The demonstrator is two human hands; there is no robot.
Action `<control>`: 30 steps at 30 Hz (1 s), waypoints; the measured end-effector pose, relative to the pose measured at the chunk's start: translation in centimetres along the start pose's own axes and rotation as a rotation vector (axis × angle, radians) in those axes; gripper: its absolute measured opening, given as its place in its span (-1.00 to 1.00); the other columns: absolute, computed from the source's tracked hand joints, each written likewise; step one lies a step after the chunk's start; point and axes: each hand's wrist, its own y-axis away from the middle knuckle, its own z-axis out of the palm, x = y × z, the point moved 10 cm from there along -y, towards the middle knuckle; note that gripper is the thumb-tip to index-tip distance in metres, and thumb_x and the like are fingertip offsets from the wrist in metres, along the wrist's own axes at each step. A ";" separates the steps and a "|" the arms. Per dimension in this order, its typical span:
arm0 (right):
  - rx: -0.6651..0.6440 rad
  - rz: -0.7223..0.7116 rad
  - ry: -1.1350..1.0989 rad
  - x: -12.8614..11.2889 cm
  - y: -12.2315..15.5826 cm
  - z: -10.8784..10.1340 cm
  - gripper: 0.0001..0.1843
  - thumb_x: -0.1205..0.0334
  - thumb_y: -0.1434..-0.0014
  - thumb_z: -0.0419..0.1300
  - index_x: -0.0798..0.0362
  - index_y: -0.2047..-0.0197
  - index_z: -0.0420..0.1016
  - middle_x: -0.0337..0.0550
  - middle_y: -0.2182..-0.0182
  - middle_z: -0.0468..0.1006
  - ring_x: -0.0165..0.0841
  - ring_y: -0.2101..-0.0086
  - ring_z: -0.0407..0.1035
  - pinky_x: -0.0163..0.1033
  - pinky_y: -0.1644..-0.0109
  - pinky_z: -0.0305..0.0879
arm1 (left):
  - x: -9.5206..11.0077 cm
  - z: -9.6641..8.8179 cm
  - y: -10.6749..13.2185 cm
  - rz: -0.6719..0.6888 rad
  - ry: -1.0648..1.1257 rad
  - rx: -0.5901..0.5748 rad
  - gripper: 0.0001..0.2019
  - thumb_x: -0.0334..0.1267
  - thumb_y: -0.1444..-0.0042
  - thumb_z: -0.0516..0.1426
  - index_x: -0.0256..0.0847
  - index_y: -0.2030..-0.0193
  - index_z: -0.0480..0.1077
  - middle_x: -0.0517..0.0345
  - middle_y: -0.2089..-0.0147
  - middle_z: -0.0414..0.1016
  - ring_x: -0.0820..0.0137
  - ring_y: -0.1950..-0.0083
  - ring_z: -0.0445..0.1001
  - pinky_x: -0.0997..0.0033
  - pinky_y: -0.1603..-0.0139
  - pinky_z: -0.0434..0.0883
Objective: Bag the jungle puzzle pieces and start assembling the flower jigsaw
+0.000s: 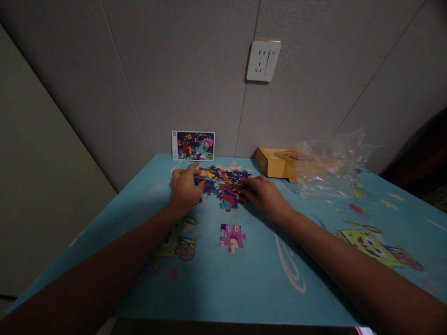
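Bare left hand (186, 190), fingers bent over the left edge of a crowded cluster of small multicoloured puzzle pieces (220, 176); bare right hand (261, 193) at the right edge, fingertips bunched near dark pieces. Cannot tell pinching from mere touching in either hand: too dim and blurred. Nearer, apart, a purple, knob-edged bit of puzzle (231, 236), perhaps several joined, on a light-blue, cartoon-printed tabletop (244, 293). Behind the cluster, upright by the grey panelled wall (139, 60), a white-bordered picture card (193, 146), print unreadable. Rightward, a yellow cardboard box (274, 165), partly veiled by a crumpled clear plastic bag (326, 172). Far right, a dark shape (421, 153), cut off, unidentifiable.
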 end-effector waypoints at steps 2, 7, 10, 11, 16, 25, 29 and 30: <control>0.038 0.023 0.000 0.4 0.0 -0.4 -0.75 0.28 -0.23 0.12 0.10 0.07 0.55 0.01 0.26 0.60 -0.19 0.24 0.43 -0.13 0.16 0.31 | 0.0 0.1 0.0 0.003 0.006 -0.005 -0.41 -0.34 -0.03 0.19 -0.19 -0.25 0.26 0.03 0.00 0.56 -0.01 -0.16 0.21 -0.07 -0.18 0.20; 0.135 0.088 -0.014 1.5 0.1 -1.3 -0.77 0.30 -0.22 0.13 0.07 0.13 0.59 -0.01 0.32 0.61 -0.21 0.31 0.44 -0.16 0.23 0.30 | 0.4 0.0 0.0 0.068 0.022 0.025 -0.49 -0.31 -0.02 0.18 -0.22 -0.18 0.35 0.01 0.02 0.56 0.00 -0.10 0.26 -0.08 -0.16 0.23; 0.240 0.126 -0.059 2.1 0.3 -2.6 -0.79 0.30 -0.22 0.12 0.07 0.20 0.61 -0.01 0.34 0.61 -0.21 0.34 0.45 -0.16 0.25 0.30 | 1.4 -0.5 0.1 0.177 0.052 0.073 -0.56 -0.34 -0.01 0.19 -0.28 -0.09 0.43 -0.02 0.04 0.55 0.07 -0.05 0.33 0.00 -0.18 0.25; 0.285 0.142 -0.092 2.2 0.4 -3.1 -0.79 0.29 -0.22 0.12 0.07 0.22 0.60 -0.01 0.33 0.61 -0.21 0.34 0.45 -0.16 0.25 0.30 | 1.9 -0.7 0.3 0.218 0.078 0.080 -0.58 -0.36 -0.01 0.20 -0.28 -0.06 0.45 -0.01 0.06 0.56 0.10 -0.03 0.35 0.03 -0.17 0.26; 0.398 0.198 -0.361 2.4 1.0 -3.7 -0.80 0.18 -0.20 0.15 0.07 0.23 0.56 -0.07 0.32 0.61 -0.28 0.37 0.45 -0.19 0.26 0.35 | 5.5 -0.7 2.1 0.528 0.273 -0.004 -0.57 -0.35 -0.02 0.26 -0.23 -0.08 0.42 0.05 0.06 0.58 0.19 -0.01 0.37 0.10 -0.11 0.32; 0.203 0.274 -0.840 1.9 0.8 0.5 -0.75 0.07 -0.11 0.24 0.08 0.25 0.49 -0.19 0.45 0.52 -0.38 0.45 0.39 -0.26 0.38 0.34 | 7.4 -0.3 4.0 0.747 0.378 -0.079 -0.52 -0.34 -0.05 0.27 -0.23 -0.15 0.36 -0.05 -0.03 0.52 0.19 -0.06 0.36 0.04 -0.11 0.33; 0.216 0.332 -0.906 2.3 0.8 0.5 -0.73 0.04 -0.05 0.27 0.09 0.30 0.48 -0.22 0.52 0.48 -0.39 0.52 0.35 -0.26 0.44 0.31 | 7.5 -0.4 4.0 0.755 0.351 -0.078 -0.52 -0.32 -0.05 0.27 -0.23 -0.14 0.36 -0.03 0.01 0.53 0.20 -0.02 0.40 0.04 -0.11 0.32; 0.223 0.341 -0.912 2.3 0.8 0.4 -0.72 0.04 -0.04 0.27 0.09 0.31 0.48 -0.23 0.54 0.48 -0.40 0.53 0.34 -0.27 0.45 0.30 | 7.5 -0.4 4.0 0.755 0.347 -0.077 -0.53 -0.31 -0.05 0.27 -0.24 -0.14 0.36 -0.03 0.02 0.53 0.20 -0.02 0.40 0.05 -0.11 0.32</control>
